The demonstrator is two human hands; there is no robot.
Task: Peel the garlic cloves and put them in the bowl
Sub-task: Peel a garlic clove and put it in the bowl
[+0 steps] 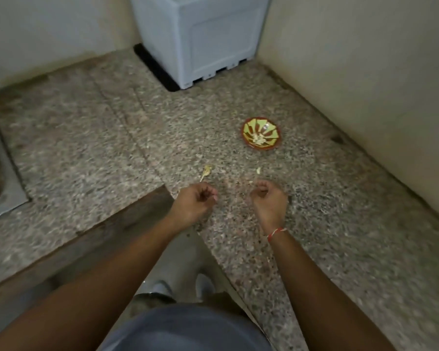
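Both forearms reach out from the bottom of the view, above my grey top, toward the speckled stone counter (314,198). At the middle, my left hand (194,202) hovers with its fingers curled in toward the palm; whether something small is pinched there I cannot tell, the picture being blurred. Just to its 3 o'clock, a little apart, my right hand (269,198) is curled the same way, palm turned up, and again I cannot tell whether it holds a clove or a scrap of skin. A red and white thread (276,233) is tied round that wrist.

Garlic lies close by. At 12 o'clock from my left hand, just beyond the knuckles, a pale piece of garlic with a stalk (206,172) rests on the counter. At 12 o'clock from my right hand a smaller pale bit (258,170) lies on the stone. Farther off, at about 1 o'clock from both hands, stands the bowl (262,133), red-rimmed with a green and brown pattern inside, and in its bottom sits a small heap of peeled cloves (259,140).

Beyond, at 12 o'clock, a pale blue-grey box-like appliance (200,39) stands in the corner against the wall. At 9 o'clock the edge of a steel sink (0,173) shows
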